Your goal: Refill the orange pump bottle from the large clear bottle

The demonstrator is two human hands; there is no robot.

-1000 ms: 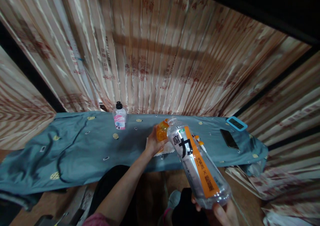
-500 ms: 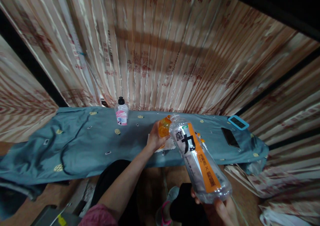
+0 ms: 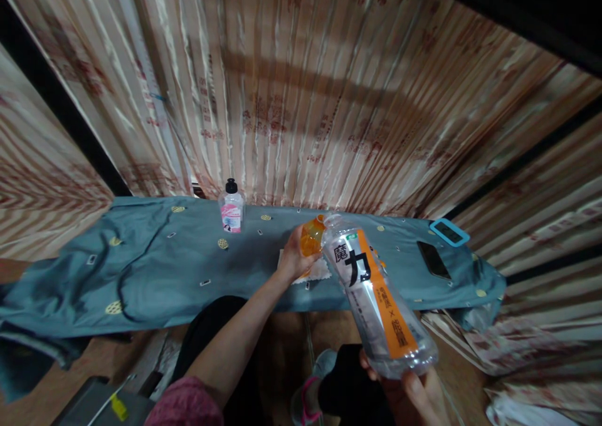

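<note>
Right hand [image 3: 414,391], nearest the camera at the bottom edge, has its grip closed around the base of a big clear bottle [image 3: 376,300] with an orange label, held tilted so its neck points up and away toward the table. Left hand [image 3: 294,260] reaches out over the near edge of the table [image 3: 155,269], grip closed on a small orange bottle [image 3: 311,238] that sits right against the mouth of the big one; whether the two rims touch cannot be told from here. Judgement: the mouths look small, so the work is best done by keeping the big bottle's base steady and low, lining neck to neck squarely, and tipping slowly so nothing runs onto the cloth. A white napkin [image 3: 320,269] lies on the blue cloth under the left hand. Farther right lie a dark phone [image 3: 433,260] and a blue-rimmed device [image 3: 449,231]. Farther back, near the striped curtain [image 3: 301,100], stands a pump bottle [image 3: 231,207] with a pink label.
</note>
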